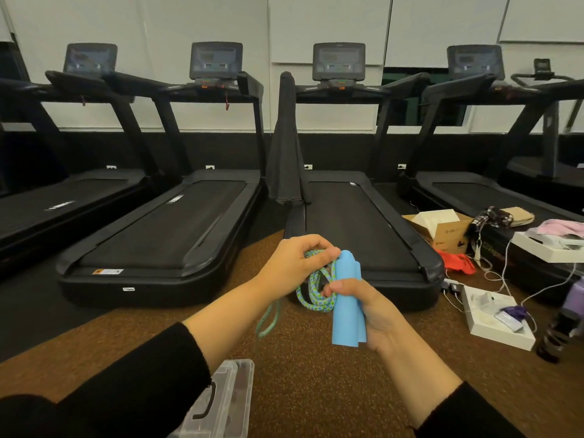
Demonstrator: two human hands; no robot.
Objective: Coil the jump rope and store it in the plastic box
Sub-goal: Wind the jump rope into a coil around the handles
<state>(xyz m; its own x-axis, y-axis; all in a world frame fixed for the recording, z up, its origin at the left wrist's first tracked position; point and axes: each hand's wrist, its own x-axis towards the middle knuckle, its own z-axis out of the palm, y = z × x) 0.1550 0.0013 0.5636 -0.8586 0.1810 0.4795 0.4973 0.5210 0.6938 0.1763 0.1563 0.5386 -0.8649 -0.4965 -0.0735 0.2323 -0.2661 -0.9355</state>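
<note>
Nearest to me, low and just left of centre, the clear plastic box (221, 403) is lying on the brown speckled floor (316, 390) with its black handle (207, 403) facing up, partly hidden behind my black left sleeve (126, 384). Above it I am holding both hands close together. My right hand (368, 314) is gripping the two blue jump rope handles (347, 308) side by side, fingers wrapped around them. My left hand (295, 263) is pinching the green-and-blue rope (316, 292) near the tops of the handles, where it is gathering in several loops between my hands, and one loop is hanging down below my left wrist. To the right, white open boxes (496, 320), white cables (502, 270), an orange cloth (459, 263) and a cardboard box (442, 229) are lying on the floor. Beyond my hands, a row of black treadmills (164, 222) is standing against the white wall (316, 26), and a dark cloth (286, 137) is hanging from one rail.
</note>
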